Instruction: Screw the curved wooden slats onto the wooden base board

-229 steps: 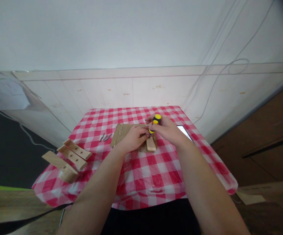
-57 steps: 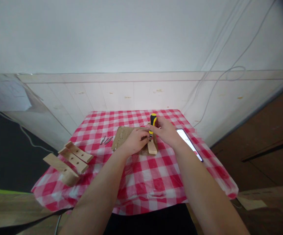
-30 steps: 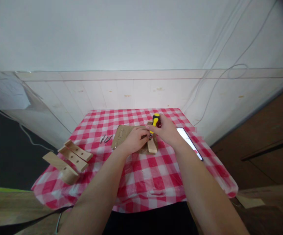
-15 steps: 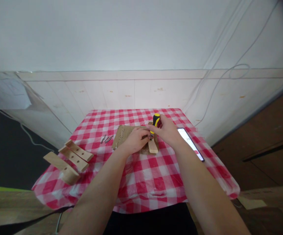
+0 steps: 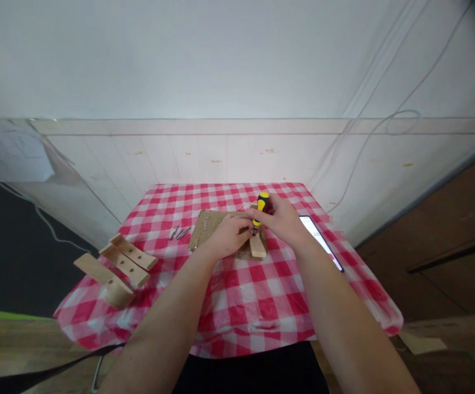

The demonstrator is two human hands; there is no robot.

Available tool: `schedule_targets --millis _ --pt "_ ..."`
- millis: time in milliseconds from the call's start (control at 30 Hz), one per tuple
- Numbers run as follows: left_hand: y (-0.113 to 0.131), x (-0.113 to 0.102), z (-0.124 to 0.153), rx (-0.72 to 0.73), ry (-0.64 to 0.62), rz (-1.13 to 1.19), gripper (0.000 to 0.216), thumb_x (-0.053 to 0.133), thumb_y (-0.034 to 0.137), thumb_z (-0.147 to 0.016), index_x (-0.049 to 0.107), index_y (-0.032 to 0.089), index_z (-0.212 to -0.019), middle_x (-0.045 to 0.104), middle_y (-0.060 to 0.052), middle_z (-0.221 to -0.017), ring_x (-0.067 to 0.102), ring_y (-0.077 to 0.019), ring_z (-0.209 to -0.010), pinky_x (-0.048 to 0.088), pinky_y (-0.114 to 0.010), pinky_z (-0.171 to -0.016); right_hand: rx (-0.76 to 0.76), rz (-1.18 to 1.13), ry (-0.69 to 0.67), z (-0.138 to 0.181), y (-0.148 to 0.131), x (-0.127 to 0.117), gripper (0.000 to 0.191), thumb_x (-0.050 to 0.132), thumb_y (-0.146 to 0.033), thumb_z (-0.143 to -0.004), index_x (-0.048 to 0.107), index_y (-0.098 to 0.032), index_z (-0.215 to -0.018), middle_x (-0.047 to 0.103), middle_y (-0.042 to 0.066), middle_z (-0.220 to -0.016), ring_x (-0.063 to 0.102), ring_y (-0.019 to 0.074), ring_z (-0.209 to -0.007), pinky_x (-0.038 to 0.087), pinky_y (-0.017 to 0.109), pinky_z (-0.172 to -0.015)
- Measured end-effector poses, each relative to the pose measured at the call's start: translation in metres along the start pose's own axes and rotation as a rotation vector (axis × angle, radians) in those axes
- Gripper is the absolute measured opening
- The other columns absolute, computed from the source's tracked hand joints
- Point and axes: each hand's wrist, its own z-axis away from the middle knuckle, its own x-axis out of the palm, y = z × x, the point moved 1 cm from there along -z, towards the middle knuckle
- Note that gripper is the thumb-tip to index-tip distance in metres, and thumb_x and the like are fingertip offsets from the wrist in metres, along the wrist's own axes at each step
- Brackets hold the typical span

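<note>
A flat wooden board [image 5: 206,225] with small holes lies on the red and white checked tablecloth [image 5: 241,295]. A wooden block [image 5: 258,247] rests on the board's right edge. My right hand [image 5: 283,222] is closed round a yellow and black screwdriver [image 5: 261,204], held nearly upright with its tip down at the block. My left hand [image 5: 226,235] rests on the board, its fingers pinched at the screwdriver's tip beside the block. What the fingers pinch is too small to see.
Several loose screws [image 5: 179,232] lie left of the board. Wooden slats with holes [image 5: 116,264] sit at the table's left edge. A phone [image 5: 323,241] with a lit screen lies right of my right hand. A white wall with cables stands behind.
The screwdriver handle has tilted slightly between frames while both hands stay at the block. The view has shifted a little; the board and slats have not moved.
</note>
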Motion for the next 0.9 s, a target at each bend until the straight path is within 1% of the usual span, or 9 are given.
schedule_targets --millis 100,167,233,333,433,633,700,767,900 --pt "-0.002 0.001 -0.001 0.004 -0.009 0.004 0.014 0.054 0.012 -0.083 0.067 0.015 -0.079 0.07 -0.005 -0.092 0.061 -0.0178 -0.091 0.045 -0.032 -0.089 -0.034 -0.13 -0.148 0.001 0.001 -0.002 0.021 0.06 -0.036 -0.077 0.062 -0.02 -0.091 0.066 0.003 -0.086 0.06 0.0179 -0.075 0.046 0.032 -0.066" --pt "-0.003 0.002 -0.001 0.002 -0.013 0.0 0.015 0.053 0.012 -0.082 0.067 0.015 -0.078 0.07 -0.005 -0.09 0.061 -0.0173 -0.089 0.045 -0.031 -0.087 -0.05 -0.132 -0.185 0.002 0.0 -0.004 0.02 0.058 -0.034 -0.079 0.063 -0.02 -0.093 0.067 0.003 -0.087 0.061 0.0183 -0.075 0.046 0.032 -0.066" --pt "-0.002 0.001 -0.001 0.009 -0.007 -0.003 0.014 0.054 0.011 -0.082 0.067 0.015 -0.077 0.07 -0.004 -0.088 0.061 -0.0169 -0.087 0.045 -0.03 -0.085 -0.048 -0.029 -0.151 0.002 -0.001 -0.004 0.022 0.061 -0.039 -0.077 0.062 -0.019 -0.086 0.066 0.003 -0.08 0.059 0.0186 -0.071 0.044 0.032 -0.062" --pt "0.0 -0.001 0.0 0.018 0.001 -0.007 0.013 0.055 0.013 -0.082 0.066 0.015 -0.076 0.069 -0.004 -0.085 0.06 -0.0169 -0.084 0.045 -0.03 -0.083 -0.011 0.153 0.004 0.001 -0.004 -0.002 0.032 0.067 -0.049 -0.07 0.057 -0.02 -0.077 0.061 0.002 -0.07 0.055 0.0182 -0.063 0.04 0.031 -0.056" --pt "0.003 -0.002 0.0 0.004 -0.011 -0.014 0.014 0.054 0.014 -0.083 0.066 0.015 -0.075 0.069 -0.004 -0.085 0.06 -0.0174 -0.085 0.044 -0.031 -0.084 0.012 0.201 0.071 0.0 -0.005 0.0 0.036 0.066 -0.054 -0.07 0.055 -0.02 -0.077 0.06 0.003 -0.07 0.053 0.018 -0.062 0.038 0.031 -0.054" --pt "0.0 -0.001 0.0 0.042 -0.01 0.013 0.015 0.053 0.013 -0.083 0.066 0.016 -0.077 0.07 -0.004 -0.088 0.062 -0.0168 -0.086 0.045 -0.03 -0.086 0.005 -0.001 -0.121 0.001 -0.002 -0.008 0.023 0.062 -0.041 -0.076 0.06 -0.021 -0.086 0.066 0.004 -0.084 0.059 0.019 -0.074 0.044 0.032 -0.065" --pt "-0.001 0.0 0.0 0.035 -0.008 0.007 0.014 0.053 0.013 -0.083 0.066 0.016 -0.078 0.07 -0.004 -0.087 0.062 -0.017 -0.086 0.045 -0.03 -0.086 -0.008 -0.031 -0.15 0.002 -0.002 -0.009 0.022 0.063 -0.04 -0.075 0.06 -0.021 -0.087 0.066 0.003 -0.083 0.059 0.0184 -0.073 0.043 0.032 -0.063" --pt "0.0 0.0 0.0 0.018 -0.001 -0.012 0.013 0.054 0.014 -0.083 0.066 0.016 -0.078 0.07 -0.004 -0.087 0.061 -0.0175 -0.086 0.045 -0.031 -0.085 -0.001 0.031 -0.107 0.002 -0.003 -0.008 0.025 0.065 -0.043 -0.072 0.058 -0.021 -0.081 0.064 0.002 -0.075 0.057 0.0178 -0.067 0.04 0.031 -0.058" --pt "0.001 0.0 0.001 0.0 -0.01 -0.029 0.014 0.054 0.015 -0.084 0.067 0.016 -0.079 0.071 -0.005 -0.092 0.062 -0.0188 -0.091 0.045 -0.034 -0.089 0.034 0.16 0.07 0.002 -0.009 -0.004 0.03 0.068 -0.044 -0.067 0.048 -0.022 -0.065 0.051 -0.002 -0.058 0.046 0.0144 -0.054 0.032 0.029 -0.05"
